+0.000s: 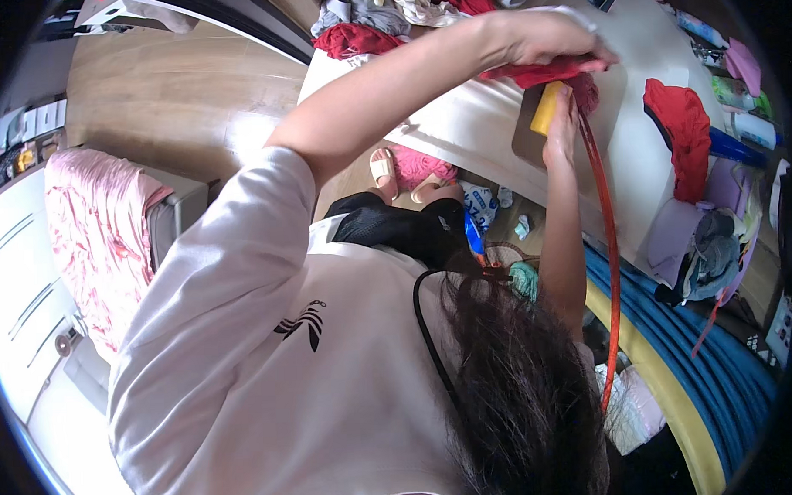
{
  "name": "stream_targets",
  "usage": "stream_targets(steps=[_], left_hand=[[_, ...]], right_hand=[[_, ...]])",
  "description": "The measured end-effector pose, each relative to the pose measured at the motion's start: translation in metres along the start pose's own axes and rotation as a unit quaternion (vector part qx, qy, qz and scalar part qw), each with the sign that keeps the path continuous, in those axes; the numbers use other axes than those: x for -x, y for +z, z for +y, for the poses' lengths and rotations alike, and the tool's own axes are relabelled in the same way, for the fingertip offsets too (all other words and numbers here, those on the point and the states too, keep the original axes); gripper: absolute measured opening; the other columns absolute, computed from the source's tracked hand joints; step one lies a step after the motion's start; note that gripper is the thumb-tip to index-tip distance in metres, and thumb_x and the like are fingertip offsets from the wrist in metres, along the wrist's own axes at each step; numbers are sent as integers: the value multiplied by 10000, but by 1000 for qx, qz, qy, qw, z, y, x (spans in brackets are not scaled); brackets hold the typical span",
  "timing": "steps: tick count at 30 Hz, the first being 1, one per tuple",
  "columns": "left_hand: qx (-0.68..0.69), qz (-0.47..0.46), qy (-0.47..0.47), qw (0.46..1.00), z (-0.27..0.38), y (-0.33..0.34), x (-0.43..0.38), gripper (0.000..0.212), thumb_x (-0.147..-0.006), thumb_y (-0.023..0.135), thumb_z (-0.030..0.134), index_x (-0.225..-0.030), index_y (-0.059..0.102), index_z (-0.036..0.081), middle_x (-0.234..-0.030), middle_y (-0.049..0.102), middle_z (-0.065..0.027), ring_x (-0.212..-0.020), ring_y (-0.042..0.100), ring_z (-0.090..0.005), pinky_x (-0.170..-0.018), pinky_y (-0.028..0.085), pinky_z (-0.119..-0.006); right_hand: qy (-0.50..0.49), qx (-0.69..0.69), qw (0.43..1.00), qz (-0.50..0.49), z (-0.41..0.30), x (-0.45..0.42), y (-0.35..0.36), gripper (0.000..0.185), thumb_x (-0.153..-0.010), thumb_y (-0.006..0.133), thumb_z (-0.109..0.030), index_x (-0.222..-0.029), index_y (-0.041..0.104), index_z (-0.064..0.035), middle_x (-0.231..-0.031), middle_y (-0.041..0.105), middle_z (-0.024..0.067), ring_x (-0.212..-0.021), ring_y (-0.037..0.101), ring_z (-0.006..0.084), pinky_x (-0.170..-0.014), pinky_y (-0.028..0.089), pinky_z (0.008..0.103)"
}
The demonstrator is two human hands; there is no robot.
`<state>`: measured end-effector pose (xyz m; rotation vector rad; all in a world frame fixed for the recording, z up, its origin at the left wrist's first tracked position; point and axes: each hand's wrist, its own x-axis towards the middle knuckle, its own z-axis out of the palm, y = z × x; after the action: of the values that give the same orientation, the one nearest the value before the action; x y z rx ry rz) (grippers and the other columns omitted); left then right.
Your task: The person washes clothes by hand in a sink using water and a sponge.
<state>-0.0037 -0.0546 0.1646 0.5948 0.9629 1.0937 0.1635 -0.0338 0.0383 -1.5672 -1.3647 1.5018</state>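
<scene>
My left hand (562, 37), blurred, reaches across from the left over the white surface (457, 118) and grips a red cloth (534, 74). Just below it, my right hand (563, 120) is upright with its fingers against a yellow block-like object (547, 109). A crumpled dark pink piece (585, 93) lies beside the fingertips, partly hidden. From there a long red cord or tube (610, 240) hangs down past my right forearm. Behind the yellow object is a grey-brown flat panel (528, 128). Another red garment with a dark edge (680, 133) lies farther right.
Piled clothes (362, 19) lie at the back. Bottles (701, 28) and a lilac container (677, 234) line the right side. Blue tubing with a yellow edge (676, 388) curves at lower right. A pink-draped chair (101, 225) stands left. Bags and scraps litter the floor.
</scene>
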Motion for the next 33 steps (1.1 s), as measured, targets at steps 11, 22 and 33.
stream_targets(steps=[11, 22, 33], left_hand=[[-186, 100, -107, 972, -81, -60, 78, 583, -809, 656, 427, -1154, 534, -27, -1083, 567, -145, -1035, 554, -254, -684, 516, -258], [-424, 235, 149, 862, -197, -107, 130, 366, -868, 497, 74, -1112, 247, -33, -800, 545, -257, -785, 594, -409, -666, 453, -439], [-610, 279, 120, 732, -195, -94, 137, 584, -882, 493, 202, -1287, 257, -147, -914, 624, -237, -852, 624, -372, -775, 490, -420]], right_hand=[[-253, 147, 955, 54, 5, -22, -24, 530, -928, 506, -372, -1289, 441, 11, -1207, 545, 153, -1078, 535, 207, -935, 406, 304], [-503, 508, 695, -78, 40, 19, 95, 359, -862, 566, -345, -1213, 539, -414, -1095, 490, 125, -963, 472, 307, -818, 380, 436], [-397, 537, 728, -155, -3, 54, 136, 520, -887, 556, -244, -1354, 379, -391, -1190, 457, 239, -1118, 428, 386, -958, 345, 506]])
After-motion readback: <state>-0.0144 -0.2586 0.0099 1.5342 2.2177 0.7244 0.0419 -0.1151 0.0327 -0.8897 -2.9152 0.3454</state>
